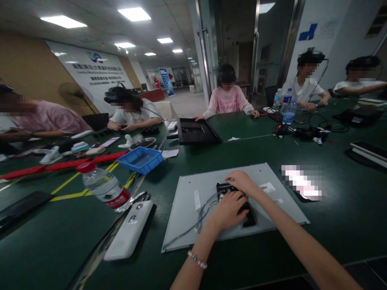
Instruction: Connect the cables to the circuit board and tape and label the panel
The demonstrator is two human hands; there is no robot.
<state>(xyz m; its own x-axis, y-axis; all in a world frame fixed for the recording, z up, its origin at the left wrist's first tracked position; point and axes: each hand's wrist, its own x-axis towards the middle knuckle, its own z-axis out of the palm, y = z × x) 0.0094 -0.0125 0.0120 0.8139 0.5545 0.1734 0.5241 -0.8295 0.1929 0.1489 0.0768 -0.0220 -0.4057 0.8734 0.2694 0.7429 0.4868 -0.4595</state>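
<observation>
A flat pale grey panel (193, 185) lies on the table in front of me. On its middle sits a black frame-like part (250, 219) with grey cables (203, 213) running from its left side across the panel. My left hand (230, 210), with a beaded bracelet at the wrist, lies over this part, fingers curved round it and holding it. Reaching in from the right, my right hand (242, 182) is at the far edge of the part, its fingertips pinched together. Whatever is between those fingertips is too small to make out.
Left of the panel are a white power bank (130, 229), a water bottle (104, 187) and a blue tray (141, 159). A phone (302, 183) lies to the right. Farther back are a black panel (198, 131), tangled black cables (302, 133) and several people seated around the table.
</observation>
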